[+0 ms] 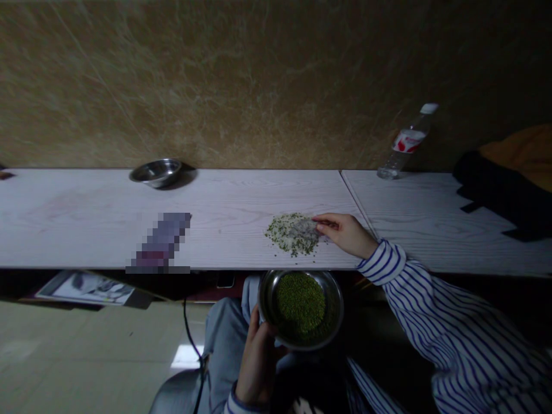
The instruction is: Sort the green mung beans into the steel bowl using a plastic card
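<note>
Below the table's front edge, my left hand (259, 353) grips the lower left rim of a steel bowl (338, 313). Small green beans (301, 302), likely mung beans, fill its bottom. Over the table, my right hand (347, 233) has its thumb and fingers drawn together at the right side of a loose pile. That pile (282, 227) mixes green beans with small white grains. A blurred greyish patch (301, 230) lies by my right fingertips; I cannot make out what it is.
A second steel bowl (157, 173) stands by the wall on the table (224, 230). Left of the pile is a pixelated flat object (164, 238). A clear bottle (407, 141) stands at the right, near a dark and orange cloth item (509, 167). An open shelf (86, 287) runs underneath.
</note>
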Available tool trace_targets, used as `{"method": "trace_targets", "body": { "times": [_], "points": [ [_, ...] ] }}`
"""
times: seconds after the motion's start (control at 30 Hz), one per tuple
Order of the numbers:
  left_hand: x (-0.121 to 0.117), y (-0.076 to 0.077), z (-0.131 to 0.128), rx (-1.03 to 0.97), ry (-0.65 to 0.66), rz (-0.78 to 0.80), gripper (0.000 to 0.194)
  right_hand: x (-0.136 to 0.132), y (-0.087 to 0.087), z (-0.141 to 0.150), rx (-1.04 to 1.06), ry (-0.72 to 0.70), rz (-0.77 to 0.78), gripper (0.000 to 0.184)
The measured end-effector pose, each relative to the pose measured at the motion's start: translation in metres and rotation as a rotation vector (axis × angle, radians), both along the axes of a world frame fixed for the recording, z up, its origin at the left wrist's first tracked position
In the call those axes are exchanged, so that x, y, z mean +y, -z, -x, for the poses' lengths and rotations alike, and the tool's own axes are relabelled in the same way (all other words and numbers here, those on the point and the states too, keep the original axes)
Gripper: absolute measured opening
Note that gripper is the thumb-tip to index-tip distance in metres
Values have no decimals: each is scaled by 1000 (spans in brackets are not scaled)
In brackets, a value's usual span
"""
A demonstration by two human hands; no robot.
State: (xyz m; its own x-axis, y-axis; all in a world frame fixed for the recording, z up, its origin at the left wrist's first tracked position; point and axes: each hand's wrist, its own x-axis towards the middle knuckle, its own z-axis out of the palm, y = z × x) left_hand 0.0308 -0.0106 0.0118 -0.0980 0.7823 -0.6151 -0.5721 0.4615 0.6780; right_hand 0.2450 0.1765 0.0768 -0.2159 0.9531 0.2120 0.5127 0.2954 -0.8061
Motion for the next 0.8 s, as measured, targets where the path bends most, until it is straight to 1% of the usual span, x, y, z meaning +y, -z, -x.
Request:
{"method": "trace_targets", "body": {
  "times": [0.17,0.3,0.57,0.67,0.8],
  "points": [
    [0,-3,-1,0,-11,16,63,-4,-3,-2,-32,12,-20,26],
    [1,-5,-2,12,4,12,65,-8,-6,-8,-69,10,-79,25],
    [0,2,0,8,-1,15,74,-19,-9,-20,-73,40,-112,24],
    [0,2,1,4,-10,3,74,-29,-7,-18,-54,40,-107,25],
    [0,1,1,15,-12,3,67,-41,-7,-10,-78,11,-97,25]
  ]
}}
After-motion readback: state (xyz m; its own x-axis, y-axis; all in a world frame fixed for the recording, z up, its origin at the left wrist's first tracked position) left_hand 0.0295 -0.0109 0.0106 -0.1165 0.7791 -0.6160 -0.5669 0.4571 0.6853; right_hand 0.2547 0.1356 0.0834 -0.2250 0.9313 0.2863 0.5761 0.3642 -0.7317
